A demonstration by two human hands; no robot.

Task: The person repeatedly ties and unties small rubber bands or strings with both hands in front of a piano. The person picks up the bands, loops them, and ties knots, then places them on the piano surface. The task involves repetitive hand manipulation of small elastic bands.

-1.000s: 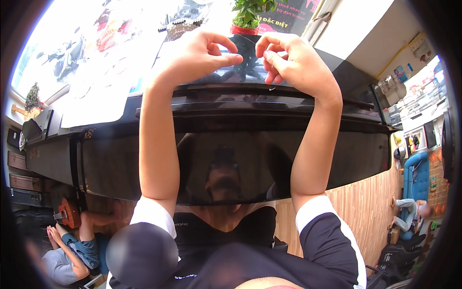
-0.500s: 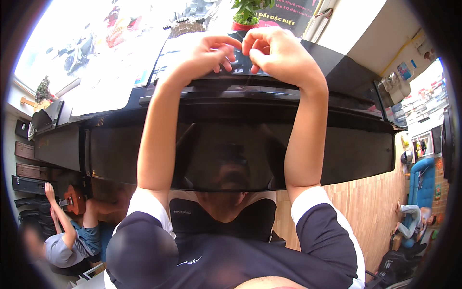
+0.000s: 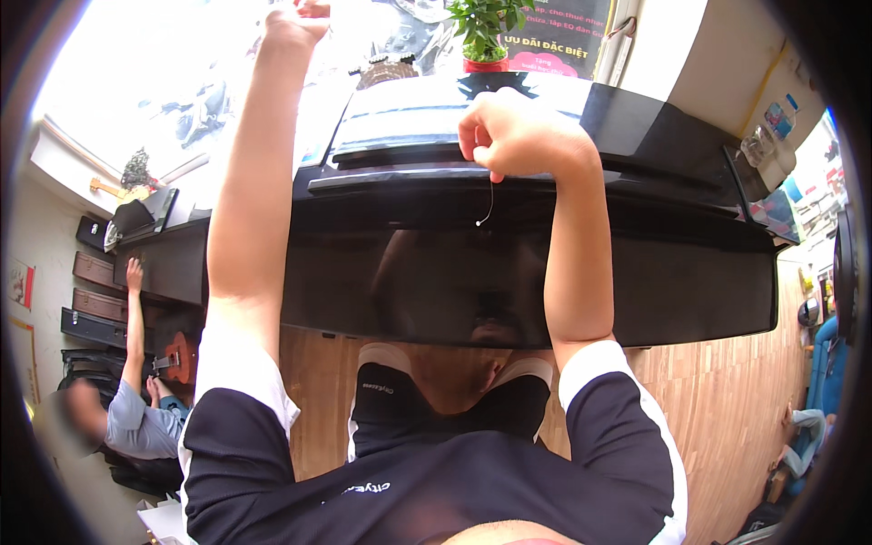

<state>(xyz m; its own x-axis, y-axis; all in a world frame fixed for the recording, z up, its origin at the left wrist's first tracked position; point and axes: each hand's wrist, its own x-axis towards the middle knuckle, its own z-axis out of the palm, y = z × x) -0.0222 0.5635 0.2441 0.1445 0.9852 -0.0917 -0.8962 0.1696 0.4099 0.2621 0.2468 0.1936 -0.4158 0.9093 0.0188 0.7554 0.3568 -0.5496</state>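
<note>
My right hand (image 3: 522, 134) is raised over a glossy black cabinet that looks like a piano (image 3: 436, 263), its thumb and fingers pinched together. Below those fingers hangs a thin pale thread (image 3: 491, 202), ending in a small white bead-like tip. My left hand (image 3: 298, 22) is far up and to the left, near the top edge of the picture and partly cut off. Its fingers are curled closed against the bright window; whatever they hold, if anything, cannot be made out.
A potted plant (image 3: 486, 36) in a red pot stands behind the black top. Plastic bottles (image 3: 770, 132) are at the right. At the left, another person (image 3: 145, 413) sits by a small brown guitar (image 3: 180, 357) and stacked cases (image 3: 98, 304). A blue sofa (image 3: 825, 363) is far right.
My hands were close together over the black top. The left has moved up and away to the left; the right has dropped slightly. The hanging thread now shows below the right hand.
</note>
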